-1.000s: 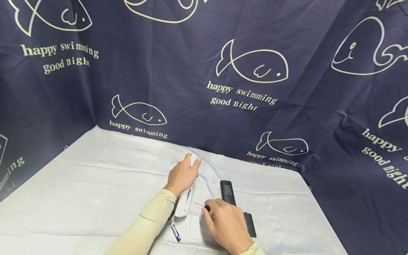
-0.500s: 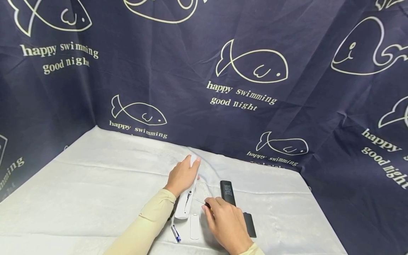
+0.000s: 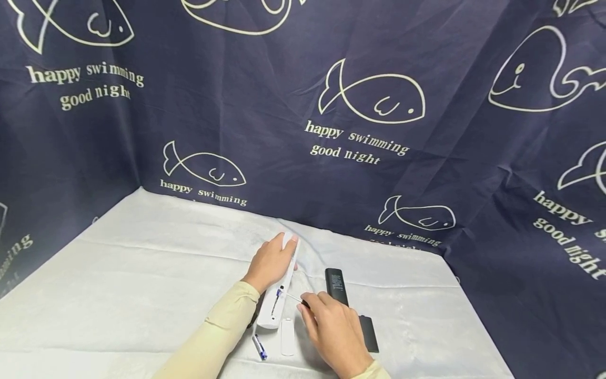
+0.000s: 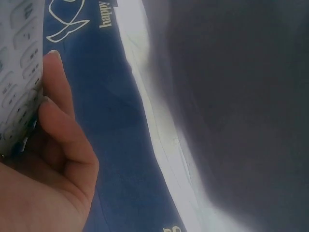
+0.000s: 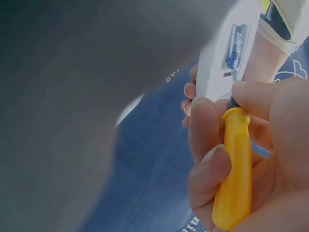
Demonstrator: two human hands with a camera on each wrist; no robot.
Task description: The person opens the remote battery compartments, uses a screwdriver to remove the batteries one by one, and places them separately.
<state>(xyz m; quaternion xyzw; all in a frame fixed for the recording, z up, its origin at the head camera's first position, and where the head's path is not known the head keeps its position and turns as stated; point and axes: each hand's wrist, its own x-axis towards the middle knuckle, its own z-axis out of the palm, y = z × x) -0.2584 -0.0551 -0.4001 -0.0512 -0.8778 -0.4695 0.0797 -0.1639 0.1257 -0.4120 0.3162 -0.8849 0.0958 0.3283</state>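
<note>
My left hand (image 3: 267, 266) grips the far end of a white remote control (image 3: 271, 315), whose back shows in the head view. Its button side (image 4: 19, 63) appears in the left wrist view. One blue and silver battery (image 5: 235, 47) lies in the uncovered battery compartment. My right hand (image 3: 336, 329) holds a screwdriver (image 5: 234, 179) by its yellow and black handle, fingers curled around it. The thin metal shaft (image 3: 293, 298) points left, its tip right at the end of the battery.
A loose battery (image 3: 259, 347) and a white battery cover (image 3: 287, 338) lie on the white cloth (image 3: 118, 295) near me. On the right are a black remote control (image 3: 335, 284) and a flat black piece (image 3: 369, 334), partly behind my right hand. A dark fish-print curtain (image 3: 284, 131) stands behind.
The white remote has come slightly nearer and turned, so its compartment and battery show more. The screwdriver's tip has moved from beside the remote to the battery's end.
</note>
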